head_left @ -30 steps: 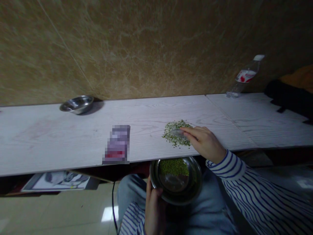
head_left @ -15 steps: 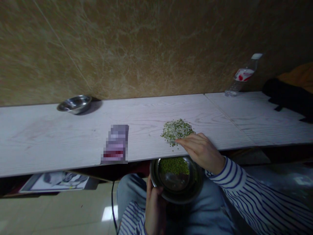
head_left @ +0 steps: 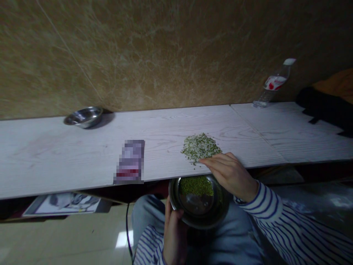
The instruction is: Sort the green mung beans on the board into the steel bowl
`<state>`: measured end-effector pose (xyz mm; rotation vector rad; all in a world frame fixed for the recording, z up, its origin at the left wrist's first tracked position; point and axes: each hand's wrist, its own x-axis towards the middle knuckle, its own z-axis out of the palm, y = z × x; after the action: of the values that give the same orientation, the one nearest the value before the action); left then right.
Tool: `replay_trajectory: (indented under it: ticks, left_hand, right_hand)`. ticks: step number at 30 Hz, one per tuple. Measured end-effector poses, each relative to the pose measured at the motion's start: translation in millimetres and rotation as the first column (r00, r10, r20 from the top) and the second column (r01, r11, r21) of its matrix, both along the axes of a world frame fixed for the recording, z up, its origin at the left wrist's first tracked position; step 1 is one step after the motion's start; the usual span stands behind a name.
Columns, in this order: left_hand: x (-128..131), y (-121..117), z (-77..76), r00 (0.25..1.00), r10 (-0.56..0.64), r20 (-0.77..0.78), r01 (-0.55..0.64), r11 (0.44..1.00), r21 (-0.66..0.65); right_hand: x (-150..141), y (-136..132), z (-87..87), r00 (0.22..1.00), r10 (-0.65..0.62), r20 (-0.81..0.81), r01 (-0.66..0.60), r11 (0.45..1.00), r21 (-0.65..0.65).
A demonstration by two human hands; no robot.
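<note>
My left hand (head_left: 174, 232) grips the near-left rim of a steel bowl (head_left: 190, 217), which sits over my lap just below the table's front edge. Green beans (head_left: 197, 186) lie inside, gathered toward the bowl's far side. On the table, a loose pile of green beans mixed with white grains (head_left: 200, 145) is spread out. My right hand (head_left: 230, 173) rests at the near side of that pile, fingers pinched together. A thin grey tool (head_left: 194, 162) sticks out from its fingertips; its exact kind is too small to make out.
A second steel bowl (head_left: 84, 117) stands at the back left by the wall. A blurred-out flat rectangular item (head_left: 130, 160) lies near the front edge. To the right are a plastic bottle (head_left: 275, 82) and dark cloth (head_left: 320, 106). Beneath the table is a shelf with a picture (head_left: 66, 203).
My right hand has shifted slightly right and toward me, with less of the thin grey tool showing. The left hand and the bowl stay almost still.
</note>
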<state>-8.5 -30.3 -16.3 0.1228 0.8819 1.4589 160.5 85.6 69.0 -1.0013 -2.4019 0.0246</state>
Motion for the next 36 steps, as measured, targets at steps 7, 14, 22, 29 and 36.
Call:
replay_trajectory:
  ticks: [7,14,22,29,36]
  left_hand:
    - [2,-3,-3.1,1.0,-0.002,-0.018,0.003,1.0,0.03]
    - [2,-2,-2.3,0.999,-0.018,-0.043,0.018,1.0,0.0]
    - [3,-3,-0.9,0.999,-0.018,-0.03,0.018,1.0,0.018]
    - [3,-2,-4.0,1.0,0.0,-0.022,0.001,1.0,0.022]
    - [5,0,-0.9,0.999,-0.009,-0.036,0.009,1.0,0.02]
  right_hand:
    - [11,-8,1.3,0.999,-0.034,-0.03,0.033,0.999,-0.009]
    - [14,-14,-1.6,0.999,-0.034,-0.016,0.034,0.999,-0.013]
    - [16,-9,-3.5,0.995,-0.096,-0.024,0.096,0.995,-0.004]
    - [12,-9,-2.7,0.995,-0.101,0.006,0.101,0.995,0.002]
    - [13,-12,1.9,0.996,-0.087,-0.003,0.087,0.996,-0.006]
